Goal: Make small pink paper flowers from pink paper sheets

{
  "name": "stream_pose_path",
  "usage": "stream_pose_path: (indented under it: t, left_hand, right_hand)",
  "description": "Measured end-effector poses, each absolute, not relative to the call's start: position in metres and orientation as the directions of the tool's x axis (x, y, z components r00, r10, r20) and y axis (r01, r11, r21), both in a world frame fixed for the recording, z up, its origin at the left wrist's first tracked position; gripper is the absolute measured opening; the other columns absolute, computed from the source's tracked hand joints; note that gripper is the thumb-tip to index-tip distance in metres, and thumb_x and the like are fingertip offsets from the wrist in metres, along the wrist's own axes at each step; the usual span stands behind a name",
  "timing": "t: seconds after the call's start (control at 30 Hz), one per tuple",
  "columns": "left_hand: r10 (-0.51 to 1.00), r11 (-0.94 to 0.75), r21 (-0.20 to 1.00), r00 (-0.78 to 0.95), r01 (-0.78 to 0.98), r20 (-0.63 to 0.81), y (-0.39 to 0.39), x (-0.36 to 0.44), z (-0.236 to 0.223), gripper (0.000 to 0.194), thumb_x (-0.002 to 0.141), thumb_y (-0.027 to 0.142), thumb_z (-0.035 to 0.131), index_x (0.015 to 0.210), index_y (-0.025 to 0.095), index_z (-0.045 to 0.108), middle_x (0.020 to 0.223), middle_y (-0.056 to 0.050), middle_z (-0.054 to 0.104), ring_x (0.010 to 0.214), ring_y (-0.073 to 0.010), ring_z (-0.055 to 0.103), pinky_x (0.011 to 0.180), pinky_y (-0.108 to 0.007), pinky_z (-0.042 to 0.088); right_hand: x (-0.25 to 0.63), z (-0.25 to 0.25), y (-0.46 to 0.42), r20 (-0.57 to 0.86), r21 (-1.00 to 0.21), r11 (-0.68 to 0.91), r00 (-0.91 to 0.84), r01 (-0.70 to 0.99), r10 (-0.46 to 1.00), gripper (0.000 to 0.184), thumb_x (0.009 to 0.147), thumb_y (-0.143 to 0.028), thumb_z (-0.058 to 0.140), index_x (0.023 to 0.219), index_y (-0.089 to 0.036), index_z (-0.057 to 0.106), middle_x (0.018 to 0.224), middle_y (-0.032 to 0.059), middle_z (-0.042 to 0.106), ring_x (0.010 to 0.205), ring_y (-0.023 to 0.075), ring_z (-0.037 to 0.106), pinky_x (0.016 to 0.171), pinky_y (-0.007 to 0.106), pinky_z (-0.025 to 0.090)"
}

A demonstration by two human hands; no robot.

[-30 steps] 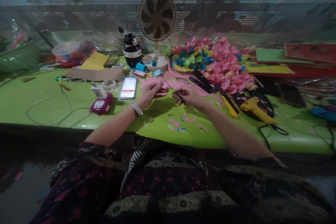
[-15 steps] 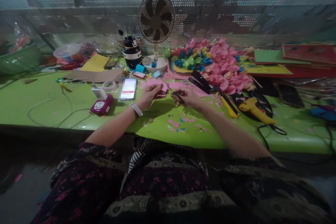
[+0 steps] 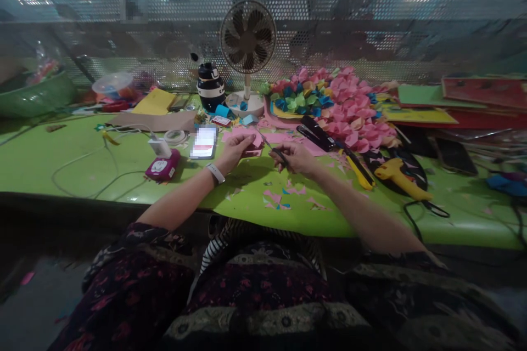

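Note:
My left hand (image 3: 235, 153), with a white band on its wrist, pinches a small piece of pink paper (image 3: 257, 140) between thumb and fingers. Facing it, my right hand (image 3: 294, 159) is closed round the dark handles of a pair of scissors (image 3: 279, 154). The blades point up and left, close to the held paper. Behind both hands lie more pink sheets (image 3: 280, 136) on the green table (image 3: 247, 186). Pink and blue paper scraps (image 3: 276, 198) are scattered nearer to me. A phone (image 3: 203, 141) with a lit screen rests left of my left hand.
At the back stand a fan (image 3: 248, 38) and a dark bottle (image 3: 211, 90). Folded paper flowers (image 3: 349, 104) are heaped at the back right. A stapler (image 3: 316, 132), a yellow cutter (image 3: 362, 175) and a yellow glue gun (image 3: 401, 178) lie rightward. Cables trail round a purple box (image 3: 163, 165).
The view has shifted slightly, so most things sit a little lower. The scissors and the pink paper stay in my hands, with the blades still near the paper.

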State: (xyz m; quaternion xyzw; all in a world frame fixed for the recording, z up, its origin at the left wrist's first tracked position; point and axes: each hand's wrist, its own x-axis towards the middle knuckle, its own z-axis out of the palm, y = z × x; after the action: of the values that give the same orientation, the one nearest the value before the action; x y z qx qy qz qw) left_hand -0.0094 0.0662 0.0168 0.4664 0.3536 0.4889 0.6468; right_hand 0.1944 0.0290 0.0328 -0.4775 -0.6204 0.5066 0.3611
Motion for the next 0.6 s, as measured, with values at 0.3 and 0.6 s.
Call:
stream_pose_path:
  t: [0.3,0.6]
  left_hand:
    - [0.954,0.070,0.965,0.300,-0.254,0.010,0.0626,-0.0085,0.0173,0.038,0.075,0.045,0.081,0.078,0.014,0.060,0.076,-0.002,0.071,0.072,-0.0129,0.071,0.070,-0.023,0.056]
    - [0.953,0.055,0.965,0.300,-0.258,0.026,0.0619,-0.0087,0.0190,0.038,0.075,0.045,0.081,0.077,0.014,0.060,0.072,0.000,0.067,0.072,-0.0123,0.070,0.069,-0.023,0.057]
  right_hand:
    - [0.1934,0.0339,0.0276,-0.043,-0.979,0.016,-0.285,0.204,0.958,0.057,0.058,-0.059,0.086,0.087,-0.016,0.061,0.059,-0.0014,0.066,0.044,0.0099,0.060,0.034,0.016,0.030]
    - [0.1923,0.0408,0.0255,-0.026,-0.975,0.039,-0.285,0.220,0.958,0.051,0.060,-0.055,0.086,0.080,-0.016,0.061,0.056,-0.0024,0.063,0.043,0.0077,0.056,0.042,0.019,0.043]
